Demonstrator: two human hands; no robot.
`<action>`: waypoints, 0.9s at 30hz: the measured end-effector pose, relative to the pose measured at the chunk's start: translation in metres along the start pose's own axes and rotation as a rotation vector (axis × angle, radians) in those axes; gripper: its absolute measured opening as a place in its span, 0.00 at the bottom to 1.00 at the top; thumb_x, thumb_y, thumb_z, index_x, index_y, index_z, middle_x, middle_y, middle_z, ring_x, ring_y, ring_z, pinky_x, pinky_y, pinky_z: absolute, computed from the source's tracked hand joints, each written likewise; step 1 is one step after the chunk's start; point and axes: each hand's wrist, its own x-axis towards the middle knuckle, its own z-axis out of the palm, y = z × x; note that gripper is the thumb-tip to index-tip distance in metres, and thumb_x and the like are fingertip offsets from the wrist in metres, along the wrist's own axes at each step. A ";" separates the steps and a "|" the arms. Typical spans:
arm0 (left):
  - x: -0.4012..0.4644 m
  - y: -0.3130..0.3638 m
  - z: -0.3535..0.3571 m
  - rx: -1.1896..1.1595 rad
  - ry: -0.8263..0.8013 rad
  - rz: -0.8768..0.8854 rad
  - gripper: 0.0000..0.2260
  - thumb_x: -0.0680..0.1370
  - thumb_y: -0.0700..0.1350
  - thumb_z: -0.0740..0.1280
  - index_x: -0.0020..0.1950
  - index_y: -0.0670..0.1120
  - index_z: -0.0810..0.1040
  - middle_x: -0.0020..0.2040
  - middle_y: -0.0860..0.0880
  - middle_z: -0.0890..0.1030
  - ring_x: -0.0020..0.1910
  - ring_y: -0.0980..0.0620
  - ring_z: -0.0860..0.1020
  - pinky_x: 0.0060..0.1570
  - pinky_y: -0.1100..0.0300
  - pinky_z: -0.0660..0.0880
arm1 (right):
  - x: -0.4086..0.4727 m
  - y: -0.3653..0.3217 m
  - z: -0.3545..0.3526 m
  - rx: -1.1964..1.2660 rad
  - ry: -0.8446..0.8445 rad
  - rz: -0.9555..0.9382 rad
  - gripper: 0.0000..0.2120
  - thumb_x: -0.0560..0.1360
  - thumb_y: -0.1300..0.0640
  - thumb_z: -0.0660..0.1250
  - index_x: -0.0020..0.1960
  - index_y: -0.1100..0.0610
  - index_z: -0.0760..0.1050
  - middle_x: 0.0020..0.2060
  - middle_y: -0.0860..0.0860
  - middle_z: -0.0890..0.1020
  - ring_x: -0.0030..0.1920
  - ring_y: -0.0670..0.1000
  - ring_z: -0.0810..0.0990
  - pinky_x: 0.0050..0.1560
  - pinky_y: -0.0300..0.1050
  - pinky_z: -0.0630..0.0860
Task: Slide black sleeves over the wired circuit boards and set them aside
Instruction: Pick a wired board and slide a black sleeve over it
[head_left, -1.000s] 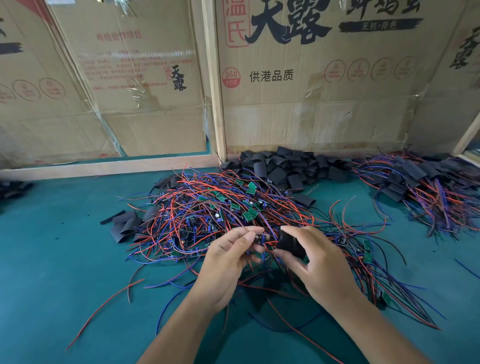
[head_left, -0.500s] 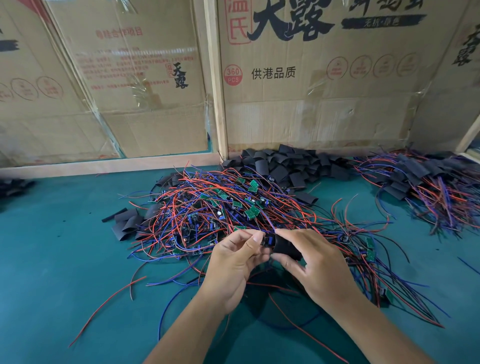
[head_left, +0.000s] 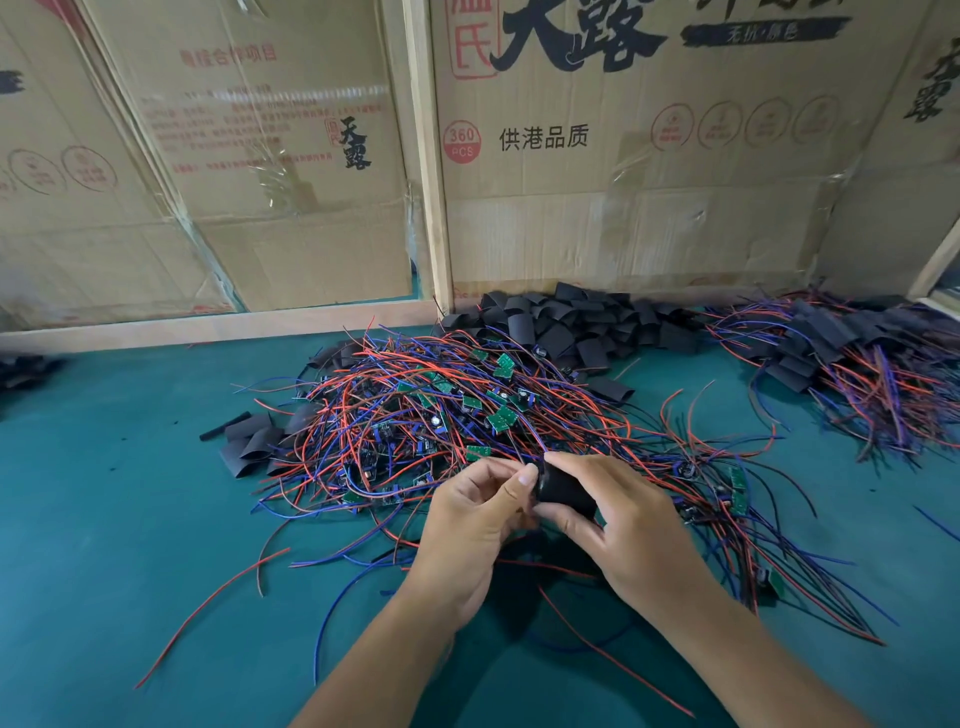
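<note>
A teal-green table (head_left: 104, 519) fills the lower frame. At centre, the tangle of wires (head_left: 395, 415) is red, blue and some black, dotted with small green circuit boards (head_left: 501, 418). The sleeve (head_left: 566, 493) between the two hands is plain black, as is the heap of loose sleeves (head_left: 571, 322) behind. At right, the sleeved pile (head_left: 857, 358) mixes black with red and purple-blue. Tan cardboard boxes (head_left: 623, 208) across the top carry black characters and red round stamps.
</note>
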 end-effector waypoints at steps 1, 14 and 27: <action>0.000 0.001 -0.001 -0.005 -0.012 -0.005 0.07 0.70 0.47 0.76 0.40 0.46 0.82 0.41 0.45 0.80 0.39 0.47 0.77 0.43 0.54 0.78 | 0.000 0.000 -0.001 0.003 -0.003 0.005 0.22 0.75 0.45 0.69 0.63 0.57 0.78 0.51 0.49 0.83 0.51 0.49 0.82 0.50 0.43 0.77; 0.002 0.010 -0.007 -0.052 -0.129 -0.187 0.06 0.71 0.38 0.72 0.42 0.41 0.75 0.36 0.47 0.78 0.35 0.53 0.78 0.39 0.61 0.78 | 0.003 -0.005 -0.009 -0.010 -0.089 -0.077 0.20 0.75 0.49 0.72 0.62 0.60 0.80 0.51 0.50 0.83 0.52 0.52 0.82 0.52 0.46 0.78; 0.001 0.011 -0.009 -0.087 -0.150 -0.274 0.05 0.71 0.37 0.71 0.39 0.44 0.76 0.34 0.47 0.77 0.33 0.53 0.76 0.38 0.62 0.77 | 0.003 -0.014 -0.017 0.097 -0.148 0.027 0.19 0.73 0.45 0.73 0.57 0.56 0.76 0.51 0.46 0.82 0.50 0.48 0.81 0.49 0.46 0.76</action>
